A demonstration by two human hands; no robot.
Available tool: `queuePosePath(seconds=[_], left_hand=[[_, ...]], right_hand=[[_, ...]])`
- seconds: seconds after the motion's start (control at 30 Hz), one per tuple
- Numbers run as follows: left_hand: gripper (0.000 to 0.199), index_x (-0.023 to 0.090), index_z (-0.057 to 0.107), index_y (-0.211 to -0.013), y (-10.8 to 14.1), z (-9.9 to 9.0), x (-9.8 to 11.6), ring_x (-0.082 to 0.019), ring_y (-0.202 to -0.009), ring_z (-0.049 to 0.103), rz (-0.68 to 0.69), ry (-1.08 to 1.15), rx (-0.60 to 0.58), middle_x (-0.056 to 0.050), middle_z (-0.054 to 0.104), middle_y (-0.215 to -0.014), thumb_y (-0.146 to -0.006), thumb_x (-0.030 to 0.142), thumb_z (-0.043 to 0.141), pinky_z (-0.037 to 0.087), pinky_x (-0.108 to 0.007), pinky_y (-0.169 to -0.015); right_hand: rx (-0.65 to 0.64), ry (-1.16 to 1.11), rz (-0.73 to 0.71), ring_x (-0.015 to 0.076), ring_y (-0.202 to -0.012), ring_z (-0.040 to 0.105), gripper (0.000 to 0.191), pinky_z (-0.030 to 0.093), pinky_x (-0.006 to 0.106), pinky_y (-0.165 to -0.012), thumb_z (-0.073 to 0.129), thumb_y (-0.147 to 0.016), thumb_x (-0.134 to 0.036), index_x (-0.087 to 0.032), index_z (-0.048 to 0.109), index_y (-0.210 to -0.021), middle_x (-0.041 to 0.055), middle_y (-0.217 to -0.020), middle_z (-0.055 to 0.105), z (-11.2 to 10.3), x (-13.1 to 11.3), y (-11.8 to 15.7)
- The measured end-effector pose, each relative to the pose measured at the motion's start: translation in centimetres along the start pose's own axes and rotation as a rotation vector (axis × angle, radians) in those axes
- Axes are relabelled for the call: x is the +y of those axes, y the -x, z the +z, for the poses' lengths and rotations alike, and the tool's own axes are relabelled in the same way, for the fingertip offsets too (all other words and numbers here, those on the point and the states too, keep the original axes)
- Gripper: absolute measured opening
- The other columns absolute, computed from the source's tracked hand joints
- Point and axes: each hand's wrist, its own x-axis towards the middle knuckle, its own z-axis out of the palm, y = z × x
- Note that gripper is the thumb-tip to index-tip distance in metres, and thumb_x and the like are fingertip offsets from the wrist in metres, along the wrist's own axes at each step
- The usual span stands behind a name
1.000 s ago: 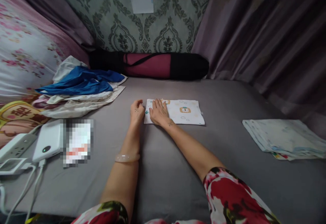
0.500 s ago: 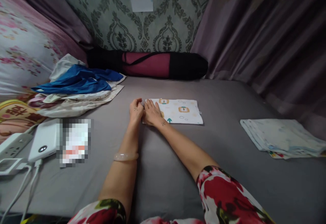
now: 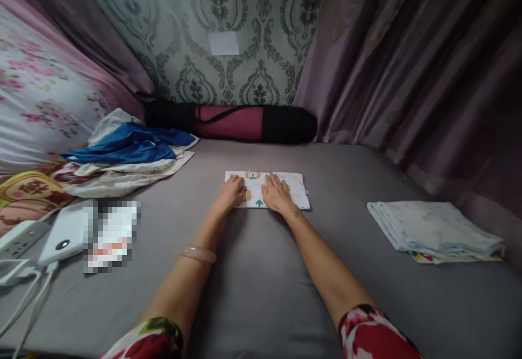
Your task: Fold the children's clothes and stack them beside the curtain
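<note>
A folded white cloth (image 3: 255, 189) with orange and green prints lies flat on the grey bed sheet (image 3: 253, 272). My left hand (image 3: 233, 191) rests flat on its left end, fingers stretched forward. Near the middle-right of the cloth, my right hand (image 3: 278, 192) lies palm down with its fingers spread. Both hands press on top of the cloth, and neither grips it. A small tag shows at the cloth's right edge.
Folded pale cloths (image 3: 436, 228) are stacked at the right. Loose clothes with a blue garment (image 3: 130, 144) lie at the back left. A power bank (image 3: 67, 234), power strip (image 3: 24, 239) and cables sit at the left. A black-and-maroon bag (image 3: 228, 122) lies along the wall.
My left hand has uncurled from beside the cloth and now lies flat on its left end. My right hand has slid rightward across the cloth. The view has tilted up slightly.
</note>
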Motion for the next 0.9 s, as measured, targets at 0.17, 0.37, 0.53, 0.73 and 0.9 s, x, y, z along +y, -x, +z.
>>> queuePosePath(seconds=[0.17,0.37,0.53,0.73,0.9], left_hand=[[0.023,0.02,0.063,-0.108,-0.3,-1.6,-0.6,-0.023,-0.118,0.057,0.035,-0.021,-0.117,-0.012,0.06,-0.127,-0.088,0.025,0.054,0.046,-0.035,-0.101],[0.024,0.017,0.062,-0.109,-0.9,-2.0,1.3,-0.026,-0.115,0.059,0.004,-0.126,-0.189,-0.016,0.062,-0.122,-0.088,0.02,0.051,0.046,-0.037,-0.098],[0.039,0.016,0.05,-0.132,-0.6,0.4,4.2,-0.029,-0.138,0.04,0.063,-0.111,-0.041,-0.018,0.047,-0.145,-0.095,0.021,0.042,0.033,-0.05,-0.111],[0.045,0.014,0.046,-0.14,-0.5,1.0,5.4,-0.029,-0.146,0.028,0.087,-0.229,0.076,-0.015,0.042,-0.152,-0.098,0.022,0.031,0.021,-0.053,-0.118],[0.049,0.014,0.042,-0.145,-0.7,1.2,5.1,-0.028,-0.148,0.024,0.086,-0.285,0.016,-0.012,0.039,-0.155,-0.099,0.025,0.03,0.018,-0.052,-0.12]], right_hand=[[0.017,0.028,-0.022,0.0278,-0.148,0.02,0.057,0.013,0.047,-0.119,0.029,-0.1,-0.032,-0.004,0.034,-0.15,0.0164,-0.159,0.025,0.9,0.3,-0.1],[0.035,0.028,-0.02,0.0284,-0.147,0.021,0.056,0.014,0.047,-0.119,0.03,-0.099,-0.031,-0.004,0.036,-0.149,0.0166,-0.159,0.027,0.9,0.0,0.0],[0.073,0.017,-0.027,0.0275,-0.147,0.024,0.055,0.015,0.046,-0.119,0.029,-0.1,-0.03,-0.006,0.039,-0.148,0.0157,-0.157,0.031,0.6,0.0,0.4],[0.169,0.004,-0.083,0.0251,-0.147,0.025,0.054,0.012,0.046,-0.12,0.027,-0.1,-0.026,-0.005,0.04,-0.147,0.0145,-0.156,0.035,0.1,-0.1,0.0],[0.174,0.009,-0.135,0.024,-0.147,0.023,0.054,0.009,0.046,-0.12,0.027,-0.099,-0.024,-0.005,0.039,-0.148,0.0129,-0.156,0.034,0.6,-0.1,-0.6]])
